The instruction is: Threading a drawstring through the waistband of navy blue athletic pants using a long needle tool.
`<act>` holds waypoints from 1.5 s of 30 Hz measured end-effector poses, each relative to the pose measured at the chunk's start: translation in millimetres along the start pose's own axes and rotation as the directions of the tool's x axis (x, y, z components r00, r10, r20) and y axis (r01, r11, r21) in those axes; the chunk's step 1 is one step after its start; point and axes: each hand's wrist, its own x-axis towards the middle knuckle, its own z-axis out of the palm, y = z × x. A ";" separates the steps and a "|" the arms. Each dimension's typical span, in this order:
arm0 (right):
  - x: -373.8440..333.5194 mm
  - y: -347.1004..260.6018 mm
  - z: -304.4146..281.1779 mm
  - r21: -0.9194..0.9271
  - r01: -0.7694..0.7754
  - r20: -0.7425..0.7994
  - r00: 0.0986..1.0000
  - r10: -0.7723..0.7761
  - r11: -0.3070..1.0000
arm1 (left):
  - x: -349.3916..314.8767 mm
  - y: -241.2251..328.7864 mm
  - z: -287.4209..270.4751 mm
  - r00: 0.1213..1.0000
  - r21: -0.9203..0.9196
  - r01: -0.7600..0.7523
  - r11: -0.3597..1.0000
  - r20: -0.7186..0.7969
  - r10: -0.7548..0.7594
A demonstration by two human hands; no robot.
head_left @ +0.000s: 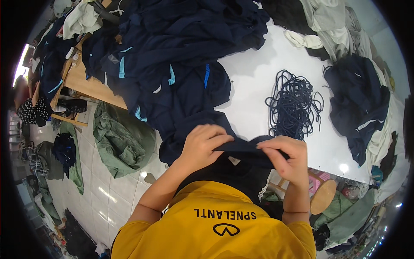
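Note:
Both of my hands are at the near edge of the white table, holding a navy blue garment (246,146) by a folded band of its cloth. My left hand (203,147) pinches the band at its left end, fingers closed. At the other end, my right hand (288,156) grips it between thumb and fingers. The band is stretched sideways between them, and the rest of the garment runs off to the left into other navy cloth. A small pale tag (234,160) shows just below the band. Beyond my right hand lies a tangled heap of navy cord (293,105).
A large pile of navy garments (189,39) with light blue trim covers the table's far left. More navy clothing (358,99) lies at right. A green sack (123,138) rests on the tiled floor; a round wooden stool (323,197) stands near right. Another person (32,108) is far left.

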 end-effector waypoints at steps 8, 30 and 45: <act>-9.1 6.1 12.0 0.046 -0.111 0.404 0.911 0.083 0.993 | -31.5 12.0 8.5 0.932 -0.399 0.153 0.904 0.363 0.002; -12.3 143.3 -48.1 -0.677 -0.227 -0.431 0.893 -0.127 0.701 | -36.2 20.8 -102.4 0.877 -0.391 0.383 0.837 -0.130 -0.462; 6.3 -8.1 10.2 -0.134 0.277 0.081 0.960 -0.268 0.952 | 42.1 35.4 -22.9 0.943 0.024 -0.333 0.943 -0.013 0.334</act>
